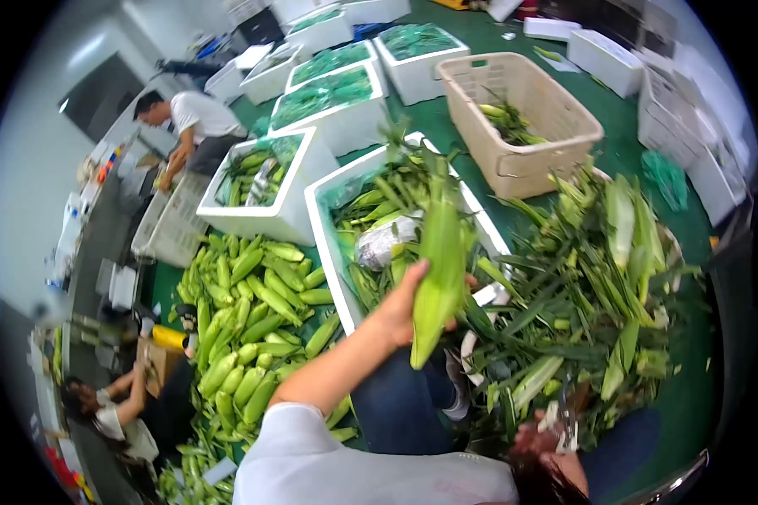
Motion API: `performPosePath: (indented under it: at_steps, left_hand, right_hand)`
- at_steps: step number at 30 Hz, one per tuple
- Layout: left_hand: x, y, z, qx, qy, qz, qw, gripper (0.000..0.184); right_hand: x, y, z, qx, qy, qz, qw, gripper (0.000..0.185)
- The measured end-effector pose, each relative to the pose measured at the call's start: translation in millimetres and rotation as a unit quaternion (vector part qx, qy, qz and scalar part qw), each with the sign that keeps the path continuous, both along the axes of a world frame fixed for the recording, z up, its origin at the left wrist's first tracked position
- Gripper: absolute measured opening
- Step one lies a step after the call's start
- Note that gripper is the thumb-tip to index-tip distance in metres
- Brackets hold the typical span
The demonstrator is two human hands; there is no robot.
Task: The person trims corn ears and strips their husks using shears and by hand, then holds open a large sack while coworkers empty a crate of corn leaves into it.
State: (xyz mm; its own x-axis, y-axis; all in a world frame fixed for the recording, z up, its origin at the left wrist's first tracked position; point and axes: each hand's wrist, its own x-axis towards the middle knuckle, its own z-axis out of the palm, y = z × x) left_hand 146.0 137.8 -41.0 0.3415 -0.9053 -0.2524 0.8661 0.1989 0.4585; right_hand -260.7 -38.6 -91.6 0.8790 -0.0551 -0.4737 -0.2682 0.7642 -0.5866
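Observation:
My left hand (403, 305) is wrapped round an ear of corn (440, 265) in its green husk, tilted with the leafy end up. Behind it stands a white foam box (322, 220), lined with green plastic and filled with more husked corn and a silvery wrapped bundle (387, 241). Low on the right, my right hand (547, 439) is curled near a pile of stripped husks and leaves (556, 311). Something whitish and shiny shows at its fingers, too blurred to name.
A heap of corn ears (253, 320) covers the floor on my left. A beige crate (522, 164) with some corn stands ahead right. More foam boxes (333, 109) fill the back. One person (198, 118) bends over a crate; another person (122, 412) sits at lower left.

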Motion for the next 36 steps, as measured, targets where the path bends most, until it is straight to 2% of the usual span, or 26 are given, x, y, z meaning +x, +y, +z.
performPosePath:
  at_steps: [1, 3, 4, 5, 7, 9, 11, 15, 19, 20, 21, 23, 24, 25, 27, 29, 31, 32, 33, 36]
  left_hand:
    - [-29.4, -13.0, 7.5, -0.044, -0.018, -0.076, 0.996, 0.073]
    - [-87.2, -36.7, 31.0, 0.066, -0.148, -0.085, 0.983, 0.077]
    - [-115.1, -52.1, 42.0, 0.093, -0.236, -0.039, 0.966, 0.079]
    - [-130.9, -65.4, 50.6, 0.095, -0.369, -0.017, 0.924, 0.077]
    - [-158.5, -83.3, 61.8, 0.129, -0.524, -0.004, 0.842, 0.070]
    - [-172.4, -94.8, 52.8, 0.191, -0.657, 0.025, 0.729, 0.074]
    - [-187.1, -100.4, 63.5, 0.211, -0.800, 0.022, 0.562, 0.073]
    - [-206.3, -110.1, 73.3, 0.197, -0.848, -0.064, 0.488, 0.074]
    - [-197.6, -115.7, 82.9, 0.182, -0.847, -0.142, 0.479, 0.073]
    - [-192.8, -117.5, 83.3, 0.183, -0.821, -0.168, 0.514, 0.072]
    - [-184.6, -117.3, 72.3, 0.179, -0.778, -0.181, 0.574, 0.073]
    - [-181.1, -121.6, 55.9, 0.155, -0.649, -0.175, 0.724, 0.065]
    - [-182.0, -124.0, 46.4, 0.147, -0.592, -0.150, 0.778, 0.064]
    - [-184.3, -126.3, 41.9, 0.158, -0.547, -0.122, 0.813, 0.062]
    - [-191.8, -137.9, 39.5, 0.112, -0.425, -0.048, 0.897, 0.059]
    - [-188.3, -144.9, 24.3, 0.108, -0.335, 0.062, 0.934, 0.050]
    - [-203.7, -160.8, 44.0, 0.053, -0.269, 0.163, 0.948, 0.044]
    - [-205.3, -164.1, 45.6, 0.036, -0.242, 0.185, 0.952, 0.042]
    - [-206.3, -166.6, 42.6, 0.004, -0.227, 0.189, 0.955, 0.042]
    - [-230.3, -166.7, 37.8, 0.013, -0.189, 0.198, 0.962, 0.044]
  right_hand:
    - [30.9, 7.1, 58.3, -0.176, -0.037, 0.041, 0.983, 0.085]
    - [39.3, -9.3, 64.9, -0.350, -0.070, 0.046, 0.933, 0.091]
    - [42.2, -17.8, 75.2, -0.434, -0.074, 0.030, 0.897, 0.092]
    - [43.4, -25.0, 85.4, -0.513, -0.070, 0.014, 0.856, 0.093]
    - [36.4, -41.4, 97.8, -0.526, -0.060, -0.014, 0.848, 0.094]
    - [19.4, -56.1, 106.3, -0.496, -0.004, -0.019, 0.868, 0.093]
    - [2.0, -71.3, 100.3, -0.493, -0.002, -0.037, 0.869, 0.093]
    - [-17.5, -100.7, 85.5, -0.586, -0.016, -0.024, 0.810, 0.093]
    - [-29.4, -104.6, 63.8, -0.429, -0.057, -0.007, 0.902, 0.052]
    - [-31.2, -103.3, 58.8, -0.386, -0.074, 0.002, 0.919, 0.042]
    - [-33.7, -95.6, 77.5, -0.275, -0.049, -0.037, 0.959, 0.021]
    - [-37.4, -85.1, 63.9, -0.205, -0.085, -0.106, 0.969, 0.021]
    - [-40.7, -78.7, 68.3, -0.160, -0.088, -0.134, 0.974, 0.024]
    - [-44.3, -72.7, 69.7, -0.107, -0.128, -0.145, 0.975, 0.036]
    - [-42.2, -44.9, 67.0, -0.099, -0.181, -0.208, 0.956, 0.049]
    - [-50.6, -25.1, 51.4, -0.150, -0.132, -0.178, 0.964, 0.059]
    - [-53.8, -11.1, 45.5, -0.232, -0.057, -0.129, 0.962, 0.066]
    - [-53.1, -11.5, 48.6, -0.269, -0.018, -0.094, 0.958, 0.073]
    - [-49.7, -8.9, 42.6, -0.312, -0.007, -0.110, 0.944, 0.077]
    - [-31.1, -22.7, 62.5, -0.411, 0.038, -0.148, 0.899, 0.081]
